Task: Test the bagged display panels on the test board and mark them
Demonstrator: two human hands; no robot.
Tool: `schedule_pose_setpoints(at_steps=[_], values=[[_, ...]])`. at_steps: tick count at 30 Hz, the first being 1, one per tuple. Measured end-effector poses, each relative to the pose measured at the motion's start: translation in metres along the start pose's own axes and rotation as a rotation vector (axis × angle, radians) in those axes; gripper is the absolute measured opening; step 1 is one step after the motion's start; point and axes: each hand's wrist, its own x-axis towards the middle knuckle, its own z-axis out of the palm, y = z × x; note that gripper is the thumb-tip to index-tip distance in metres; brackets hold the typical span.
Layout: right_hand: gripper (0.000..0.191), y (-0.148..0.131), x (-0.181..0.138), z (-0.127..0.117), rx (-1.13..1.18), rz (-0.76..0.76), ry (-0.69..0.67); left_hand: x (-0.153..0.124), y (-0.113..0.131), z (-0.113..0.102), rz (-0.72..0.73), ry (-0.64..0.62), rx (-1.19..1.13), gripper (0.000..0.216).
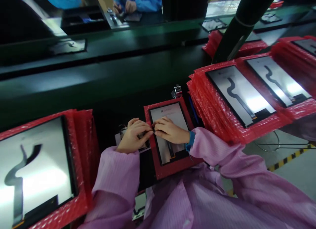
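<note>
In front of me a display panel (176,113) with a grey back and dark frame lies on a flat red pad (164,171). My left hand (135,133) is at the panel's left edge, thumb and fingers pinched together. My right hand (171,131) reaches across the panel with its fingers closed, and its fingertips meet the left ones at that edge. Whatever small dark thing sits between the fingertips is too small to make out. Below the right hand shows the lower end of a dark flex cable (171,150); the hand hides the rest.
Red bubble-wrap bags (82,156) are stacked at left, with a panel (46,160) on top. More bag stacks (204,104) bearing panels (243,94) stand at right. A small metal object (177,91) sits behind the pad. Beyond the green conveyor (138,66), a co-worker's hands (130,6) are busy.
</note>
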Motion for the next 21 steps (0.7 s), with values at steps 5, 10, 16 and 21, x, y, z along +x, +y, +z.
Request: schedule_pose_setpoints(at_steps=[5,10,16,21], values=[[0.021,-0.001,-0.001,0.001,-0.012,-0.016,0.020,-0.001,0.002,0.005,0.015,0.069,0.022,0.022],[0.022,-0.001,-0.002,0.003,-0.003,-0.039,0.051,0.003,0.005,0.009,-0.025,0.063,0.051,0.021],[0.038,0.002,-0.004,0.000,0.060,-0.063,0.136,-0.009,0.027,0.005,-0.135,0.490,0.097,0.025],[0.043,0.009,-0.001,-0.002,0.108,-0.079,0.193,-0.051,0.056,0.025,-0.387,0.814,0.188,0.017]])
